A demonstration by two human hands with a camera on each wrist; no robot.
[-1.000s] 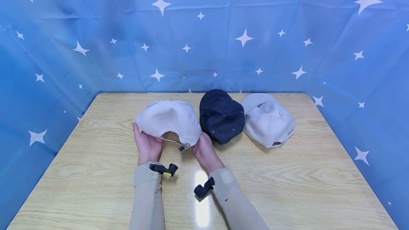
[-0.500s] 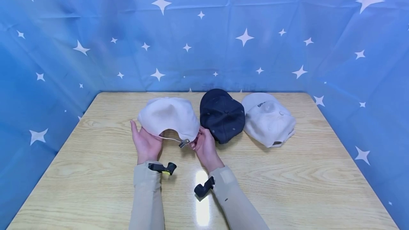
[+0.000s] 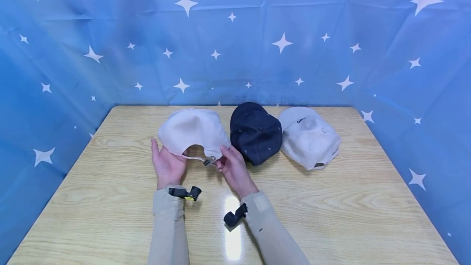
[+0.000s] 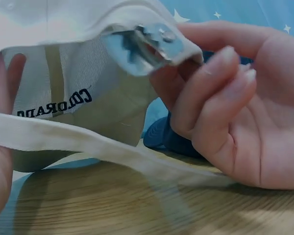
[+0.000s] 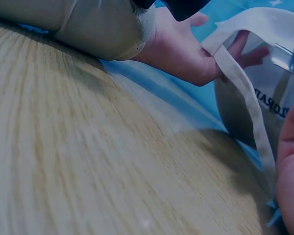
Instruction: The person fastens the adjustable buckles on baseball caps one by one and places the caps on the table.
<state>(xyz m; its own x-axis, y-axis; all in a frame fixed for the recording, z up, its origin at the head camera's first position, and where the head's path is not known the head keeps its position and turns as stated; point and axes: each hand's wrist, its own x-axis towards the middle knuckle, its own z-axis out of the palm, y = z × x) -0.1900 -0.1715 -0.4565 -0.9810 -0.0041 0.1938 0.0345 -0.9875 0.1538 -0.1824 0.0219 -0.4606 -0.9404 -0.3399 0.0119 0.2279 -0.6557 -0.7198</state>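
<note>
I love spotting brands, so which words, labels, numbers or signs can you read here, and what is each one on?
"COLORAD…": inside the held white cap, mirror-reversed in the left wrist view, its end partly covered by the strap.
Dark lettering on the pale cap at the far right: too small to read.
Faint marks low on the blue backdrop: too faint to read.
Navy cap: no text shows.

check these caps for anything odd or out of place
On the white cap at left, the back strap sags below the metal buckle instead of running through it, so it looks unfastened. Nothing else stands out.
</note>
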